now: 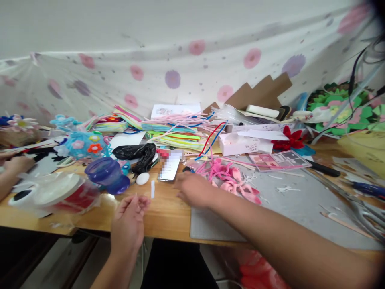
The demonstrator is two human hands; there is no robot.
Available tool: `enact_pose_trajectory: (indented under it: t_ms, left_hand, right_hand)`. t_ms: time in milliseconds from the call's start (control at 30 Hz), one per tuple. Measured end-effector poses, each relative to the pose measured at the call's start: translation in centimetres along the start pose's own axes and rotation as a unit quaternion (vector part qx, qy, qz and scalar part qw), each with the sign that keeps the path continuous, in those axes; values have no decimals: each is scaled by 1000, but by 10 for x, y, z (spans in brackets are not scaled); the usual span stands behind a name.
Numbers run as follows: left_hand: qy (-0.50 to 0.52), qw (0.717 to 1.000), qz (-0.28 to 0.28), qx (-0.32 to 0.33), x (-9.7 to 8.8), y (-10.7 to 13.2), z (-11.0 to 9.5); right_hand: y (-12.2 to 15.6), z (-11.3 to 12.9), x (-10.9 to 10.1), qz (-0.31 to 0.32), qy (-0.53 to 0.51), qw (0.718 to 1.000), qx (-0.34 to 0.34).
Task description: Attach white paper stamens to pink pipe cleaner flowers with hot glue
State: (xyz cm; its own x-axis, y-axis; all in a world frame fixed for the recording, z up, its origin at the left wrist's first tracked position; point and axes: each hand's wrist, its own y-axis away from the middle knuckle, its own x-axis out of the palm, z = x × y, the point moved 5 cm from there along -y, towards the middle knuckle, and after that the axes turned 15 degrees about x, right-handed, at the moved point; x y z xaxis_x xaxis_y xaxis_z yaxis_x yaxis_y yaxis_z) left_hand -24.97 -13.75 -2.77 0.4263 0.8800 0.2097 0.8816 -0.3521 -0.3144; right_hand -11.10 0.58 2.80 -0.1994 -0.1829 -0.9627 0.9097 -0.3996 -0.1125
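My left hand (128, 220) is raised at the table's front edge, its thumb and fingertips pinched together. Something small and pale may stick up between them, too small to name. My right hand (194, 188) reaches across to the right side of a phone (171, 166) with a lit screen. Its fingers point down and are partly hidden and blurred, so what they hold does not show. Just behind them is a small dark blue object (188, 169). Pink fuzzy petal pieces (225, 174) lie right of this hand. A white strip (152, 189) and a white egg-shaped piece (142, 178) lie between my hands.
A grey mat (288, 204) covers the right side, with scissors (361, 208) on it. Bundles of colored pipe cleaners (177, 136) line the back. At left stand a purple cup (105, 174) and a tape-wrapped roll (69, 190). Another person's hand (19, 164) is far left.
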Motion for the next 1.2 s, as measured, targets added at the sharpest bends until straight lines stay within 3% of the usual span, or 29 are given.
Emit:
enact_pose_trajectory:
  t_ms: [100,200,300,400,467,567,667,733,800,867,933,1000,1067,1133,1200]
  left_hand:
    - [48,997,-52,-25,-16,-6,3]
    - [74,994,-67,-37,-29,-4,1]
    - [79,993,-70,-44,-43,-1,0]
    - [66,995,-51,-55,-50,0,0]
    - [55,996,-34,-66,-49,2,0]
    - [45,996,-9,-71,-39,8,-1]
    - [46,997,18,-64,-26,18,-3]
    - [40,996,46,-60,-16,25,-7]
    - [-3,994,107,-29,1,32,-15]
    - [-98,969,225,25,28,43,-26]
    - [-184,905,376,80,69,60,-35]
    - [-209,839,481,147,114,80,-41]
    - [-238,770,549,221,158,103,-42]
    - [-242,742,576,241,193,122,-37]
    - [-246,714,603,255,216,137,-29]
  right_hand:
    - [-27,44,25,7,11,999,-43]
    - [-38,68,44,18,24,998,-56]
    - [-22,81,54,21,42,995,-92]
    - [14,94,60,-38,56,983,-172]
    - [37,101,66,-101,60,972,-203]
    - [55,101,72,-174,44,965,-193]
    - [59,91,63,-181,5,968,-173]
    - [63,75,42,-163,-60,976,-128]
    - [74,49,15,-130,-159,978,-44]
    - [95,16,-14,-88,-275,957,14]
    - [120,-23,-39,-59,-352,931,82]
    - [148,-68,-58,-50,-397,899,176]
    - [175,-109,-70,-48,-443,855,264]
    - [201,-143,-77,-71,-476,813,328]
    - [221,-166,-80,-90,-502,784,355]
